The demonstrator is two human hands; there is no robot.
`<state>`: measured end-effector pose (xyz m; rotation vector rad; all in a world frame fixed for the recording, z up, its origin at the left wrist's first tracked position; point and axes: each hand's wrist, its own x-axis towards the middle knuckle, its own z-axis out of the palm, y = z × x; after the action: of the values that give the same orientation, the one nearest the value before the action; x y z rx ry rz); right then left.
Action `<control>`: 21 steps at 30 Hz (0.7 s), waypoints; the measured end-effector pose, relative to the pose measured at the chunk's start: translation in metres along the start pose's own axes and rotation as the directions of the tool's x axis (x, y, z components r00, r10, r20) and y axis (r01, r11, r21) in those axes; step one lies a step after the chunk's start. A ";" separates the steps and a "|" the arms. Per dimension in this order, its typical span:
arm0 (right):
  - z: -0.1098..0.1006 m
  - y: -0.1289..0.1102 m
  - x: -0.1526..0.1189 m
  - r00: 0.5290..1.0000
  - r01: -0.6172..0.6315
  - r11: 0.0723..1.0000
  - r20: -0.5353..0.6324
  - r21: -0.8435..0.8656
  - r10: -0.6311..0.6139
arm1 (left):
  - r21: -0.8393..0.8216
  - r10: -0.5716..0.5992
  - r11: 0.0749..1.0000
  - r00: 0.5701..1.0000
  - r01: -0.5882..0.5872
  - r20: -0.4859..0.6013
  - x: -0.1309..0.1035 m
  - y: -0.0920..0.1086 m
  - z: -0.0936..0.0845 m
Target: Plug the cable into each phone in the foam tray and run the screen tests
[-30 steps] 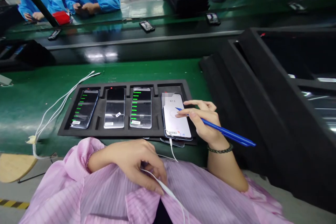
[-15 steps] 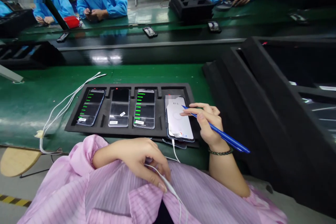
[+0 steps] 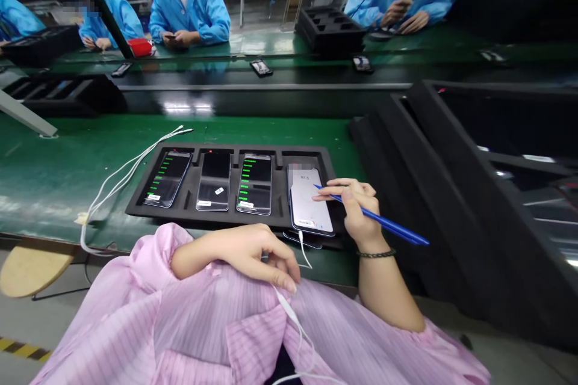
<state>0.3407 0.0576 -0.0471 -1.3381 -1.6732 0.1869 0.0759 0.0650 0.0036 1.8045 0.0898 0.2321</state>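
Observation:
My right hand [image 3: 359, 210] is closed round a blue pen [image 3: 392, 225], its tip over the lit white screen of a smartphone [image 3: 311, 204]. This phone lies in the right end of a black foam tray [image 3: 192, 209], with a white cable [image 3: 301, 239] plugged into its lower edge. My left hand [image 3: 262, 255] rests in front of the tray with curled fingers, loosely closed on the white cord, which comes out below the thumb. Three more phones lie in the tray: a left phone [image 3: 168, 180] and a third phone [image 3: 254, 183] showing green lines, and a dark phone [image 3: 214, 180] between them.
Black foam trays [image 3: 433, 192] are stacked at the right. White cables [image 3: 117, 174] lie on the green bench at the left. Beyond, phones such as one handset [image 3: 261, 68] lie on a dark strip, with co-workers in blue jackets [image 3: 194, 6] behind it.
The view has shifted slightly, so the tray and left hand appear further right. My right hand keeps the pen over the same phone screen. The cord below my left hand hangs differently.

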 end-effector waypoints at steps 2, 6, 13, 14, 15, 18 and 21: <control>0.002 0.000 0.000 0.999 -0.005 1.000 -0.037 -0.002 0.005 | 0.027 -0.034 0.999 0.999 0.035 -0.023 0.003 0.004 0.001; 0.001 0.000 -0.003 0.997 0.019 0.999 -0.078 -0.042 -0.023 | 0.221 -0.136 0.959 0.974 0.175 -0.184 0.010 0.014 0.007; -0.006 -0.022 -0.001 0.991 0.066 0.994 0.120 -0.093 -0.055 | 0.574 -0.326 0.633 0.851 0.520 -0.412 0.028 0.022 0.023; -0.006 -0.027 0.000 0.982 0.082 0.993 0.174 -0.086 -0.067 | 0.591 -0.347 0.590 0.834 0.550 -0.430 0.031 0.023 0.024; -0.005 -0.032 0.002 0.971 0.102 0.992 0.226 -0.077 -0.083 | 0.606 -0.364 0.549 0.817 0.576 -0.447 0.034 0.024 0.025; -0.003 -0.041 0.005 0.934 0.152 0.986 0.337 -0.063 -0.122 | 0.629 -0.401 0.447 0.771 0.637 -0.496 0.043 0.027 0.027; -0.010 -0.037 0.004 0.939 0.130 0.987 0.331 -0.098 -0.091 | 0.624 -0.419 0.391 0.734 0.677 -0.534 0.050 0.030 0.028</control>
<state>0.3229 0.0425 -0.0161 -1.3494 -2.0607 0.2572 0.1283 0.0398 0.0312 2.4888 1.2029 -0.0686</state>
